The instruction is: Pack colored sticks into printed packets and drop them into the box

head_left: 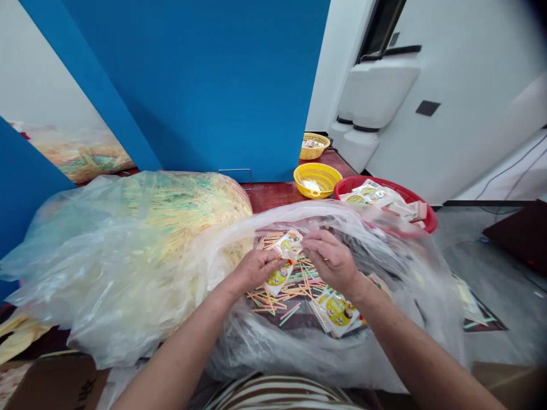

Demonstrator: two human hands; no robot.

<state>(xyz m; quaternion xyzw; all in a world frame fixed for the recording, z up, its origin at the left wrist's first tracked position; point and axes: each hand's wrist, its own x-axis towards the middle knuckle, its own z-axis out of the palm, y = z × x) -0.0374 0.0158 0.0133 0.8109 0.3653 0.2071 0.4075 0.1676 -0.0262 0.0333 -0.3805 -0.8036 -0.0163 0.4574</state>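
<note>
Yellow basket (311, 180), red tub (384, 196), blue wall (192, 85), striped shirt (277, 394).

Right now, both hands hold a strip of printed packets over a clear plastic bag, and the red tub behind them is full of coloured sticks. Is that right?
Not quite: the red tub holds printed packets, not coloured sticks, as the head view shows. The rest stands.

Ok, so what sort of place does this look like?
Probably a small packing workroom, perhaps home-based: a clear plastic sack heaped with thin coloured sticks, printed sachets piled in a red basin, and a yellow plastic basket nearby.
</note>
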